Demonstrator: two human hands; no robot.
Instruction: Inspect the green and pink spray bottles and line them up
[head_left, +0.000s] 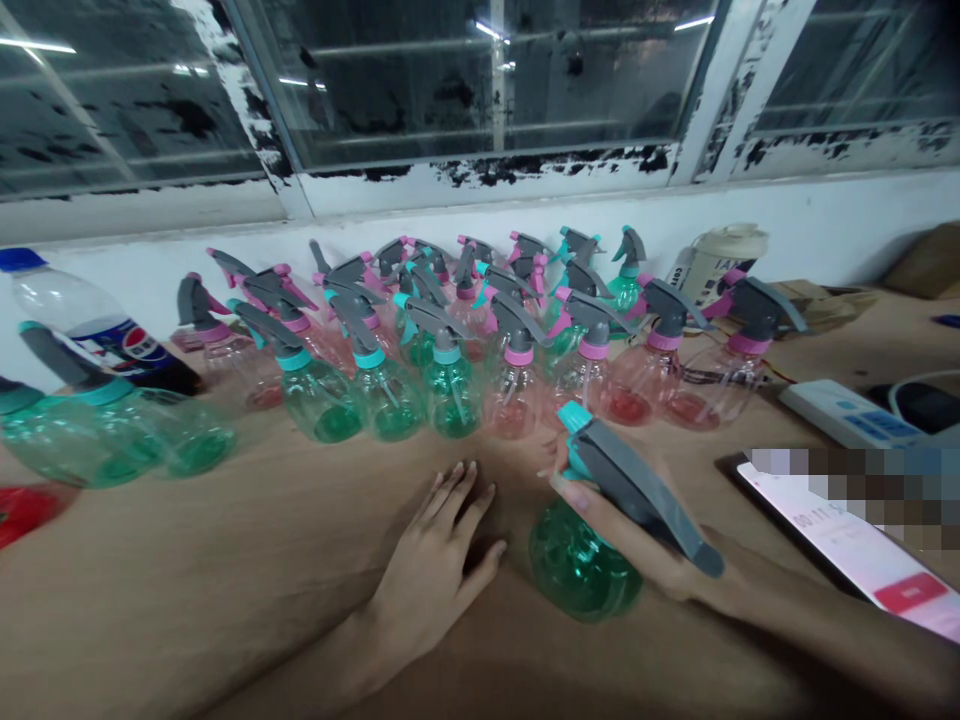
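Observation:
My right hand (637, 540) is closed around the neck of a green spray bottle (581, 570) with a grey and teal trigger head. The bottle tilts a little over the table, and its neck is partly hidden by my fingers. Palm down on the table to the left of it, my left hand (427, 565) lies with fingers spread and holds nothing. Beyond both hands stand rows of spray bottles; in the front row are a green one (454, 395) with a teal collar and a pink one (514, 400) with a pink collar.
More green spray bottles (105, 430) stand at the left, before a cola bottle (142, 345). To the right lie a phone (840, 540) and a white power strip (851, 410). A pale cup (724, 260) stands by the wall under the window. Something red (26, 512) is at the left edge.

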